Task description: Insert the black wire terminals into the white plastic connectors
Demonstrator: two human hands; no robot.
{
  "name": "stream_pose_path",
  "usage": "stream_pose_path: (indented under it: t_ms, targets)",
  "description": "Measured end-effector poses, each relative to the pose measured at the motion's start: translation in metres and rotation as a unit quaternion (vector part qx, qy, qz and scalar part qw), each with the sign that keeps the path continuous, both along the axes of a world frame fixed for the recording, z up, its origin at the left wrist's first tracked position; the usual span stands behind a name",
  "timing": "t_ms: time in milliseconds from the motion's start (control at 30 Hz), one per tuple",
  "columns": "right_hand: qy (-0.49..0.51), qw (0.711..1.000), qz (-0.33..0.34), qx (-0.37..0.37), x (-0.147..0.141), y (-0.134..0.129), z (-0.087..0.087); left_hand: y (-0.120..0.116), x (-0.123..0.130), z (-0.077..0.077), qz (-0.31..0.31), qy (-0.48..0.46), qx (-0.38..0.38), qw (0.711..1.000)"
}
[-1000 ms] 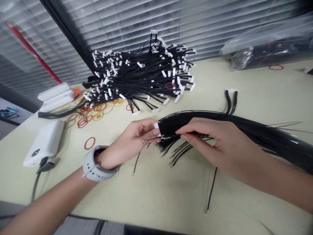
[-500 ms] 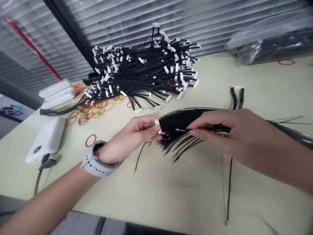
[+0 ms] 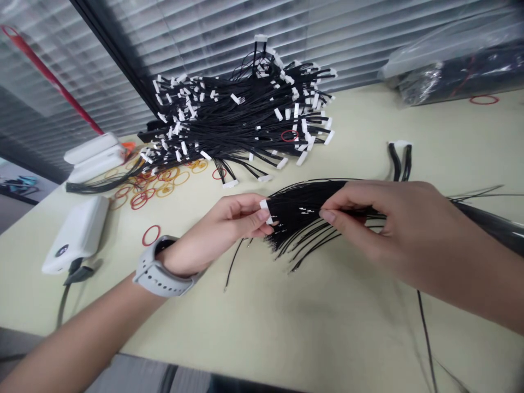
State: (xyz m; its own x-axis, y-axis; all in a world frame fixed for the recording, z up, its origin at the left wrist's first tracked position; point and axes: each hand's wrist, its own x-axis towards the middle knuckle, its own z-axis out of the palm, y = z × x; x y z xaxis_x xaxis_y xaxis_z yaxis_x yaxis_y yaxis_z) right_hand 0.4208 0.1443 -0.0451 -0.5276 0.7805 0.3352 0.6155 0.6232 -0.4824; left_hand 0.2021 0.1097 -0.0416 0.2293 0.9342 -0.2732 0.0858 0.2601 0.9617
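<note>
1. Your left hand (image 3: 233, 221) is pinching white connectors (image 3: 265, 211) on a black wire bundle (image 3: 301, 210) at the frame's centre.
2. Your right hand (image 3: 393, 224) is gripping that bundle further along.
3. A wire heap (image 3: 241, 117) is sitting on the bench (image 3: 204, 322) at upper centre.

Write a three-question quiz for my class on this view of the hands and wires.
1. Multiple choice: what does the left hand pinch?
A) white connectors on black wires
B) a plastic bag
C) a white box

2. True or false: the grey watch is on the left wrist.

3. Fill the gap: the rubber band lying on the wire pile is ____ in colour.

Key: 1. A; 2. true; 3. red.
</note>
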Motion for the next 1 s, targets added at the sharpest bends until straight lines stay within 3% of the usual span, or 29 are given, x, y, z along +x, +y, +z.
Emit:
stream_pose_path:
  t_ms: [367, 1000]
  targets:
    - [-0.037, 0.998, 0.037, 0.044, 0.002, -0.0016, -0.0002, -0.0005, 0.0014, 0.0004, -0.002, 0.0, 0.01, 1.0]
    - [-0.031, 0.997, 0.034, 0.063, -0.0003, -0.0022, 0.0012, -0.0015, 0.0025, 0.0002, -0.004, 0.019, 0.021, 1.0]
